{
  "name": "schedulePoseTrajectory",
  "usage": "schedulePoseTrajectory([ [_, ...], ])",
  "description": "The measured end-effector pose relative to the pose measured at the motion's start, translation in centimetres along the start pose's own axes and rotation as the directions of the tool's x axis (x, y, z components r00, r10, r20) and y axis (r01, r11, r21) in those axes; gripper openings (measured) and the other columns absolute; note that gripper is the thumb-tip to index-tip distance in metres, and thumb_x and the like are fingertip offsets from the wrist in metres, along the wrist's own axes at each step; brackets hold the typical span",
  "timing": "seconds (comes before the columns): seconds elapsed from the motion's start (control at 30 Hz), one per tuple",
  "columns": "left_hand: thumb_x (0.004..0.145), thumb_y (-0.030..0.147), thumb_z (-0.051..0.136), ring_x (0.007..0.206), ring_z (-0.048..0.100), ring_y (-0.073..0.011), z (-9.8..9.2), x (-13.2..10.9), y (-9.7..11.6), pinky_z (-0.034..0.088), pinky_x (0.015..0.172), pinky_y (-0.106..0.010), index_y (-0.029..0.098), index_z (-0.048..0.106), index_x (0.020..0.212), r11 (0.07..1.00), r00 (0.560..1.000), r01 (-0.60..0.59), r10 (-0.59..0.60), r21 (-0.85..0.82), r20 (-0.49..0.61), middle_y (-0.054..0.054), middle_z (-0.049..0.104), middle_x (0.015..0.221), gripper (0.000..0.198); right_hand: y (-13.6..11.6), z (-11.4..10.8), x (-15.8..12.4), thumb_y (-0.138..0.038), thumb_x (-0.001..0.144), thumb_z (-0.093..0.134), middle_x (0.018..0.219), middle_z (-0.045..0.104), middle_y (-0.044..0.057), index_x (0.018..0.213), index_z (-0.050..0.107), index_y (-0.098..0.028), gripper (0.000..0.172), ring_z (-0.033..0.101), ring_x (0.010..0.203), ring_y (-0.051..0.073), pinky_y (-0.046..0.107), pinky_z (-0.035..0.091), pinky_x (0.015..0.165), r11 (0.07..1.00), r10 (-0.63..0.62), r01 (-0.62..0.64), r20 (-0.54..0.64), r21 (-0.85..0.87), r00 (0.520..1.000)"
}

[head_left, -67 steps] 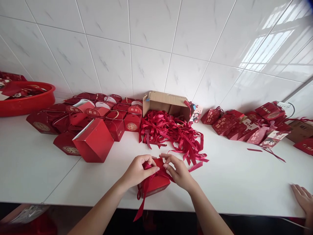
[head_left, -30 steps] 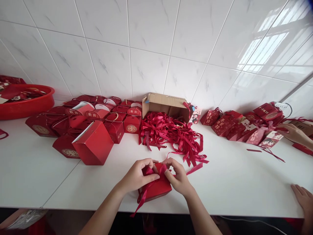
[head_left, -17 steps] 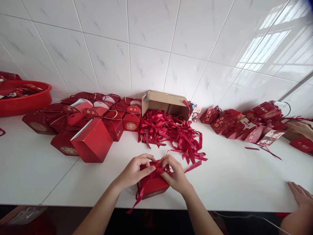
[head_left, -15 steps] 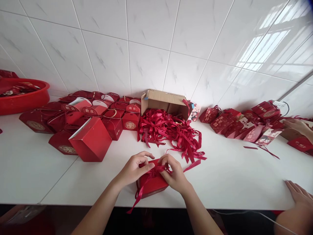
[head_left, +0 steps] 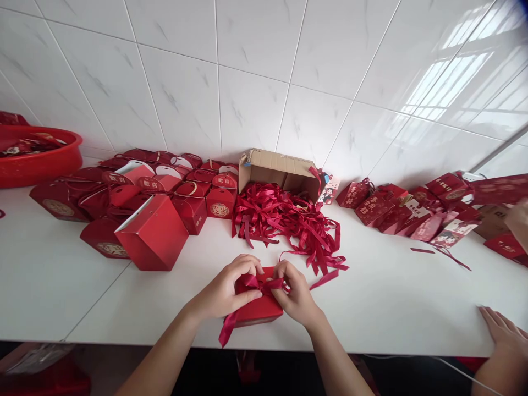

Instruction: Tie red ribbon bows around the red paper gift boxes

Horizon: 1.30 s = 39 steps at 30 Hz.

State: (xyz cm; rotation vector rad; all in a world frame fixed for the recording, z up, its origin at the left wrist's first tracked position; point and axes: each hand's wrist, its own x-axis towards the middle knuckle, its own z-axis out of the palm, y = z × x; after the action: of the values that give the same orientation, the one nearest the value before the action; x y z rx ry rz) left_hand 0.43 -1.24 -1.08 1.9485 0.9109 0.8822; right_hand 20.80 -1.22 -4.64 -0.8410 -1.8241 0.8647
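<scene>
A small red gift box lies on the white table between my hands, close to the front edge. Across its top runs a crimson satin ribbon, looped into what looks like a bow. My left hand pinches the ribbon on the left side of the knot, thumb against fingers. From the right, my right hand grips the ribbon's other loop, fingers curled. The knot itself is partly hidden by my fingertips. One ribbon tail hangs over the box's front left corner.
Behind the box, loose ribbons spill from a cardboard carton. Several red gift boxes stand at left, near a red basin. More boxes stand at right. Another person's hand rests at the right table edge.
My left fingers have closed on the ribbon and a loop now shows at the knot. The front tail has been drawn up a little. At far right, a co-worker's hand has moved.
</scene>
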Motion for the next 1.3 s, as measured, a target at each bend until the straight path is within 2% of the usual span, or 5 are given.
schedulePoseTrajectory([
  [0.23,0.082,0.031,0.060,0.100,0.054,-0.0228,-0.1,-0.2,-0.6,0.042,0.087,-0.032,0.019,0.047,0.071,0.951,0.999,0.034,-0.023,-0.306,0.041,-0.007,0.057,0.093,0.021,0.0,0.0,-0.1,-0.009,0.078,0.052,0.077,0.042,-0.002,0.077,0.032,-0.024,0.025,0.036,0.065,0.013,0.025,0.033,0.058,1.000,-0.002,0.001,0.012,0.022,1.000],
  [0.43,0.085,0.029,0.057,0.087,0.052,-0.0197,0.3,-0.3,-0.8,0.040,0.079,-0.032,0.019,0.045,0.067,0.916,1.000,0.028,-0.031,-0.400,-0.001,-0.004,0.053,0.080,0.024,-0.3,0.6,-0.1,-0.006,0.076,0.050,0.076,0.041,-0.002,0.076,0.030,-0.024,0.027,0.035,0.065,0.013,0.025,0.032,0.058,0.999,-0.017,0.017,0.003,0.048,1.000],
  [0.73,0.083,0.028,0.060,0.079,0.047,-0.0165,0.8,-0.6,-1.4,0.038,0.073,-0.030,0.020,0.033,0.063,0.925,0.997,0.053,-0.071,-0.377,-0.035,-0.001,0.046,0.075,0.035,-0.6,1.2,-0.5,-0.009,0.076,0.050,0.072,0.038,-0.003,0.075,0.029,-0.024,0.026,0.033,0.063,0.012,0.025,0.030,0.056,0.999,-0.023,0.023,0.005,0.048,1.000],
  [1.17,0.086,0.033,0.057,0.058,0.038,-0.0083,1.1,-0.6,-0.9,0.033,0.058,-0.025,0.019,0.034,0.063,0.889,0.985,0.159,-0.173,-0.429,0.006,0.004,0.036,0.072,0.035,-0.6,1.4,-0.8,-0.010,0.076,0.048,0.073,0.037,-0.003,0.076,0.029,-0.024,0.023,0.032,0.063,0.012,0.025,0.030,0.055,0.999,-0.021,0.021,-0.020,0.032,1.000],
  [1.3,0.081,0.027,0.062,0.067,0.046,-0.0114,1.5,-0.4,-0.5,0.038,0.065,-0.027,0.020,0.027,0.061,0.937,0.977,0.168,-0.200,-0.306,-0.073,0.002,0.049,0.074,0.040,-0.6,1.3,-0.9,-0.013,0.080,0.048,0.073,0.037,-0.003,0.076,0.030,-0.024,0.021,0.032,0.061,0.011,0.024,0.030,0.054,0.998,0.002,0.001,-0.039,0.065,0.999],
])
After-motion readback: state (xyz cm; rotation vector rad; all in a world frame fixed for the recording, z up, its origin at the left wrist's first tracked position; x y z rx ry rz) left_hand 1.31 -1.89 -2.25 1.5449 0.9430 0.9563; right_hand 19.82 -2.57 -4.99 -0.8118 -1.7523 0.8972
